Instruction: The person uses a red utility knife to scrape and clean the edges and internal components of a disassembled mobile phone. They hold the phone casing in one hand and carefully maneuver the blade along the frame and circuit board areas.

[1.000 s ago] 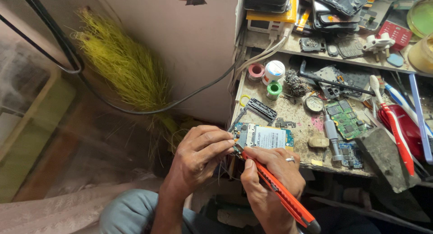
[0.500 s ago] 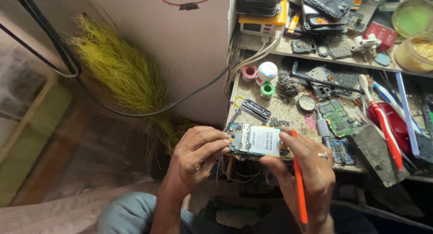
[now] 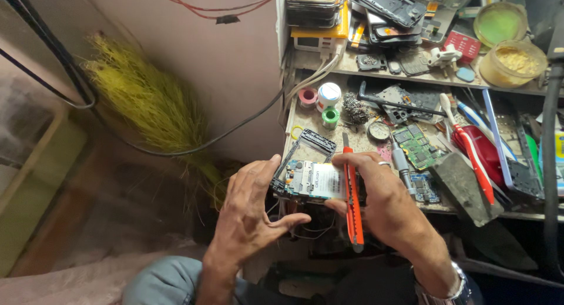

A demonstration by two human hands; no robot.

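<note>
A small phone circuit board [image 3: 308, 179] with a white label is held above the front edge of the workbench [image 3: 364, 141]. My right hand [image 3: 382, 202] pinches its right end, fingers on top and thumb below. The same hand holds an orange utility knife [image 3: 353, 214], which stands nearly upright with its tip up by the board. My left hand [image 3: 249, 217] is spread wide just left of the board, with its fingertips at the board's left edge. Whether they touch it I cannot tell. A black phone frame [image 3: 311, 143] lies right behind the board.
The bench holds a white spool [image 3: 329, 96], a green spool [image 3: 331, 117], a pink tape roll [image 3: 307, 97], a green circuit board [image 3: 415, 144], a red-and-white toothbrush [image 3: 470, 146] and a dark block [image 3: 464, 187]. Phones are stacked [image 3: 317, 11] on the shelf above. A grass broom [image 3: 147, 105] leans at left.
My left hand has let go of the board and spread its fingers. My right hand has come up to grip the board's right end, and the knife has swung from slanting down-right to nearly upright.
</note>
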